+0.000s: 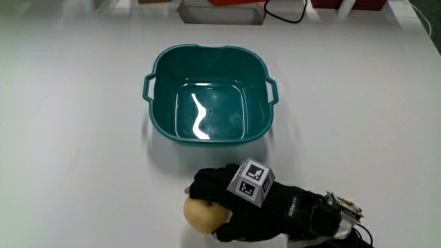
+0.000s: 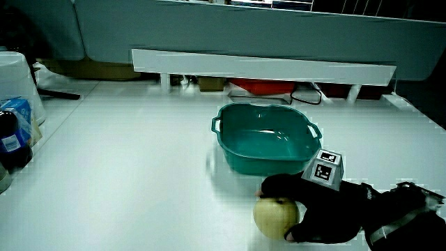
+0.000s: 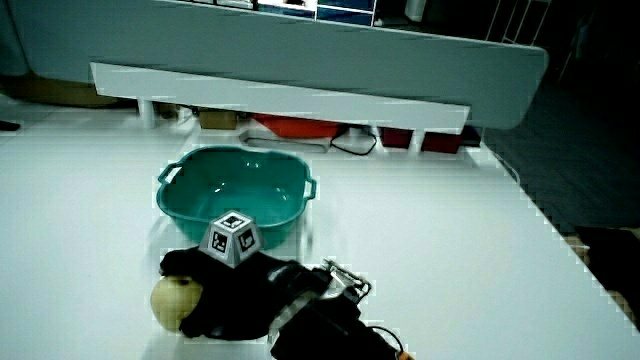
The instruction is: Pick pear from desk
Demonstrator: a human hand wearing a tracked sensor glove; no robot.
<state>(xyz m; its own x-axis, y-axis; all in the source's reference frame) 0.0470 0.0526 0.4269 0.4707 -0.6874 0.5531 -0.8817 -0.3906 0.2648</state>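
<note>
A yellow pear point(image 1: 203, 215) lies on the white table, nearer to the person than the teal basin point(image 1: 160, 114). The gloved hand point(image 1: 231, 200) wraps around the pear, fingers over its upper part and thumb under it, with the patterned cube point(image 1: 251, 182) on its back. In both side views the pear point(image 2: 274, 217) point(image 3: 172, 301) rests on the table with the hand point(image 2: 306, 209) point(image 3: 225, 295) curled on it. The basin point(image 2: 233, 157) point(image 3: 180, 213) holds nothing.
A low white partition point(image 2: 265, 66) runs along the table's edge farthest from the person, with a red thing and a black cable point(image 2: 306, 94) under it. A white container point(image 2: 15, 80) and a dark bottle point(image 2: 10, 139) stand at the table's edge in a side view.
</note>
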